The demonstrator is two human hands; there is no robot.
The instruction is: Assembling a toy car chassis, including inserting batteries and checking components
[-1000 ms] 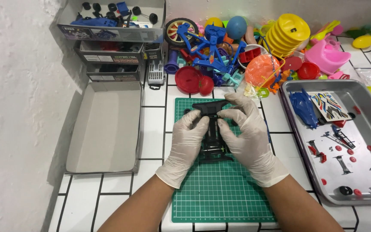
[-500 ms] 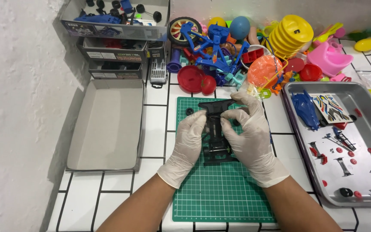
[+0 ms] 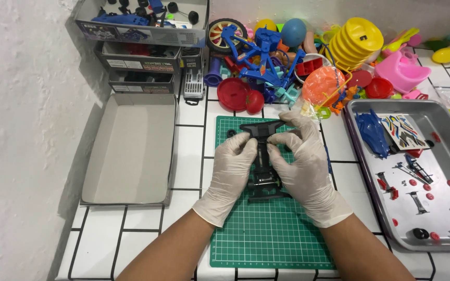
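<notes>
Both of my hands wear white gloves and hold a black toy car chassis (image 3: 263,156) flat on a green cutting mat (image 3: 266,234). My left hand (image 3: 230,174) grips the chassis along its left side. On the right side, my right hand (image 3: 303,166) has its fingers pressed on the middle of the chassis. The wide front bumper points away from me and the rear end shows between my wrists.
An empty grey box lid (image 3: 131,151) lies left of the mat. A metal tray (image 3: 417,171) on the right holds a blue car body, a sticker sheet and small red and black parts. Colourful plastic toys (image 3: 308,57) and stacked boxes (image 3: 141,31) line the back wall.
Both hands stay on the chassis; the fingers have shifted slightly along its middle.
</notes>
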